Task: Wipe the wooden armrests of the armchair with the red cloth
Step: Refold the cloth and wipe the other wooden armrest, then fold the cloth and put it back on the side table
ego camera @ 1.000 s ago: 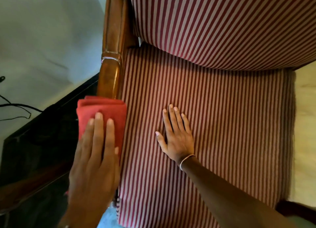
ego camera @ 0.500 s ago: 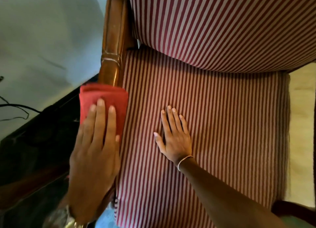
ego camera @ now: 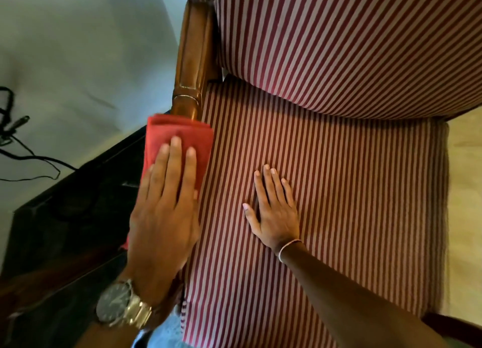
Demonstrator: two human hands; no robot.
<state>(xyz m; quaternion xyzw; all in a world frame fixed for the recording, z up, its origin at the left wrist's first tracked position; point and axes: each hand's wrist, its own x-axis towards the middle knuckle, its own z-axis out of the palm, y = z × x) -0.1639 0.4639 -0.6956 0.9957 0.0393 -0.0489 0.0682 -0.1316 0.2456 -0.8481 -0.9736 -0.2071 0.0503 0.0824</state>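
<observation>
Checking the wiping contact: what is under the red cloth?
The wooden armrest runs out from beneath the red cloth, which the left hand presses flat. The covered stretch of wood is hidden.

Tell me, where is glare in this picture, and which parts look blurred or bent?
Head view: glare streaks the wooden armrest; the red cloth and left hand look slightly motion-blurred, the right hand on the seat cushion sharper; the wide lens curves the stripes; dark furniture at left is underexposed.
</observation>
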